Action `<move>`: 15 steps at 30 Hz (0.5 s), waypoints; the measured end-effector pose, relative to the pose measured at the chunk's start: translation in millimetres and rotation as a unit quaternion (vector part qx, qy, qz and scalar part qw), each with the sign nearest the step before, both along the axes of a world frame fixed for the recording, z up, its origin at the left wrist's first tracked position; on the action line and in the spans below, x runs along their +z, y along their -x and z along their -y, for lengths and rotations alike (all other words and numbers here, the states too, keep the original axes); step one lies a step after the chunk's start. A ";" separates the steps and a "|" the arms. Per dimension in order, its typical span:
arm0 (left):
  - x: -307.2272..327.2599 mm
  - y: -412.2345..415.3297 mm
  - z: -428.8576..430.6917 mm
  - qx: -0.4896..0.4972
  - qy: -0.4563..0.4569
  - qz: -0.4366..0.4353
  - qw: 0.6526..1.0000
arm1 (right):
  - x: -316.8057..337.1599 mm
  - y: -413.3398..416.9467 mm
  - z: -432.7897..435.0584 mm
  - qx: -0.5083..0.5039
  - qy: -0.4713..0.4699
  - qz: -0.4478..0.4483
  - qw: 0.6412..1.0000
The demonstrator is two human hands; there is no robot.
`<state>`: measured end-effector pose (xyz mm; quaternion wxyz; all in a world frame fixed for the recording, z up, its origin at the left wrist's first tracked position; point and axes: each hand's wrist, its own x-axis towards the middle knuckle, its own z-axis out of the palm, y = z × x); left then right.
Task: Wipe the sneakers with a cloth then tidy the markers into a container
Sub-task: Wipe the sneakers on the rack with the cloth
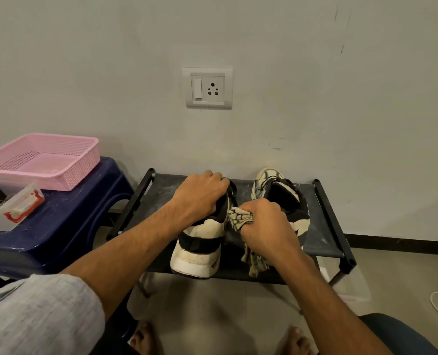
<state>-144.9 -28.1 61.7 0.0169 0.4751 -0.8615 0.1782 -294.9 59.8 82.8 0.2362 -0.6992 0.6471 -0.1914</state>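
On the black rack (322,234), the left hand (200,196) grips the near sneaker (200,249) while the right hand (266,226) clutches a cloth (241,219) against its side, the other sneaker (276,193) just behind.

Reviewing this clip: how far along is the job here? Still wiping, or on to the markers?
Done: nothing plainly finished. In hand: the left hand grips the near sneaker while the right hand holds the cloth against its side. Left: the far sneaker stands on the rack; whether it has been wiped cannot be told. No markers show, none in the pink basket.
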 end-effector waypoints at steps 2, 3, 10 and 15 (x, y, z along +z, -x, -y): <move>-1.5 -1.5 5.0 -0.047 -0.051 -0.030 0.997 | 1.3 0.9 0.7 0.000 0.000 0.003 1.000; -1.9 -2.3 7.0 -0.054 -0.075 -0.042 0.995 | 1.6 1.4 1.5 0.000 0.000 0.004 1.000; -0.3 0.1 17.1 0.019 -0.024 -0.124 0.992 | -1.9 5.0 6.5 -0.009 0.003 0.006 1.000; 4.3 18.8 24.3 0.055 -0.017 -0.152 0.987 | -1.2 6.9 6.0 -0.015 0.008 0.014 1.000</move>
